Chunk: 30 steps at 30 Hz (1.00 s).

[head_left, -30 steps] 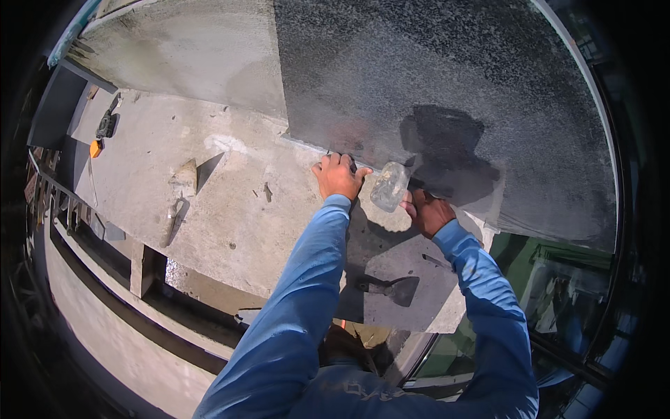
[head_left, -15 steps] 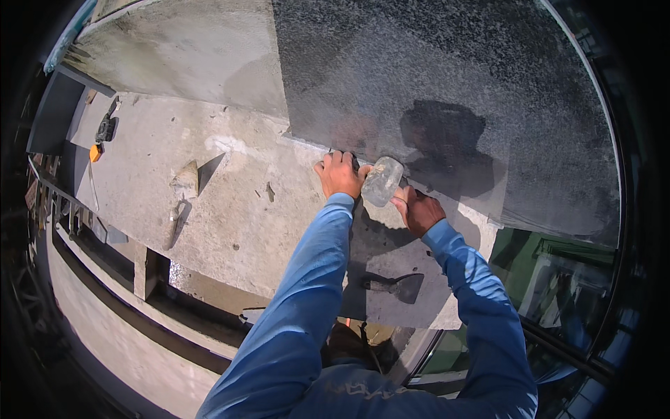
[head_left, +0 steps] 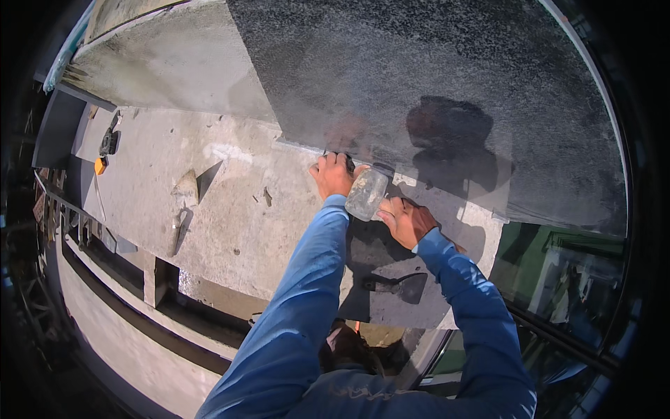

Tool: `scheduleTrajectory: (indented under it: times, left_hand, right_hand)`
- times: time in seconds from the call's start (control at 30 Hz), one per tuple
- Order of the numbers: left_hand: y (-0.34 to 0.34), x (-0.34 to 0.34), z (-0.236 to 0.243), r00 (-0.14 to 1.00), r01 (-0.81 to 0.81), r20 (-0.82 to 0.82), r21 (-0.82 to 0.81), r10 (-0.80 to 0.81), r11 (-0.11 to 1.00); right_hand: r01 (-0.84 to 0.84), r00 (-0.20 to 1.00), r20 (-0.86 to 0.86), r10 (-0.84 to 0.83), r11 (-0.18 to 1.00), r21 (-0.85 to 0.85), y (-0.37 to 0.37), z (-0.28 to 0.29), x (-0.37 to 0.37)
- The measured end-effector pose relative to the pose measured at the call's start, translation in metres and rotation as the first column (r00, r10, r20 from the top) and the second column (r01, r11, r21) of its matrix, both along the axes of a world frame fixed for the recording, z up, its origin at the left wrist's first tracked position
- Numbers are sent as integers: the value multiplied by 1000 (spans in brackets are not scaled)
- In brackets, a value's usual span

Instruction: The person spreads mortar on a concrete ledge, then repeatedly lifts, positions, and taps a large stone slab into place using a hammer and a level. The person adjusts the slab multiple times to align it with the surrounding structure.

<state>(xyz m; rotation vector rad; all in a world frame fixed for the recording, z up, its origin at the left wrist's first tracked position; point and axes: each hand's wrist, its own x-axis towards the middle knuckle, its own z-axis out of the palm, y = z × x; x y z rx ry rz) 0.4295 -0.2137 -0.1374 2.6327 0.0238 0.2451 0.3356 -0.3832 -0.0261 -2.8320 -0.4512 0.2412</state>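
Note:
My right hand (head_left: pixel 407 222) is closed round the pale handle of a mallet, whose grey, scuffed block head (head_left: pixel 366 193) sits beside my left fingertips and thumb. My left hand (head_left: pixel 334 174) has its fingers curled over something dark at the lower edge of a large speckled dark grey panel (head_left: pixel 426 56); what they grip is mostly hidden. Below the panel lies a pale, stained concrete slab (head_left: pixel 244 202). A dark broad-bladed scraper (head_left: pixel 401 286) lies in the shadow near the slab's front edge.
A pointed trowel (head_left: pixel 185 188) lies on the slab at left. Farther left are a black tool (head_left: pixel 109 141) and an orange tape measure (head_left: pixel 100 166). A railing (head_left: pixel 66 209) and concrete ledges edge the left side; dark-framed glass (head_left: pixel 558 279) is at lower right.
The mallet and my right hand have moved down and to the left, away from the panel. My left hand stays at the panel's edge, having shifted only slightly.

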Motion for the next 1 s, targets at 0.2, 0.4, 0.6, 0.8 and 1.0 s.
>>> scheduleTrajectory:
  times: [0.2,0.4,0.6,0.8,1.0]
  left_hand:
    - [-6,4,0,998,5,59,41,-8,999]
    - [-5,2,-2,1000,-9,7,24,8,1000]
    - [-5,-1,3,999,-2,-44,16,3,1000]
    - [-5,3,-13,1000,-12,13,111,11,994]
    - [7,7,-65,991,-103,82,-46,107,994]
  right_hand:
    - [-1,997,-76,-14,980,-199,-34,10,42]
    - [79,984,-158,-79,997,-4,-14,10,-2]
    - [111,990,79,-116,992,59,-32,38,29]
    - [-147,976,172,132,986,76,-22,56,13]
    - [5,981,192,-43,981,195,24,55,30]
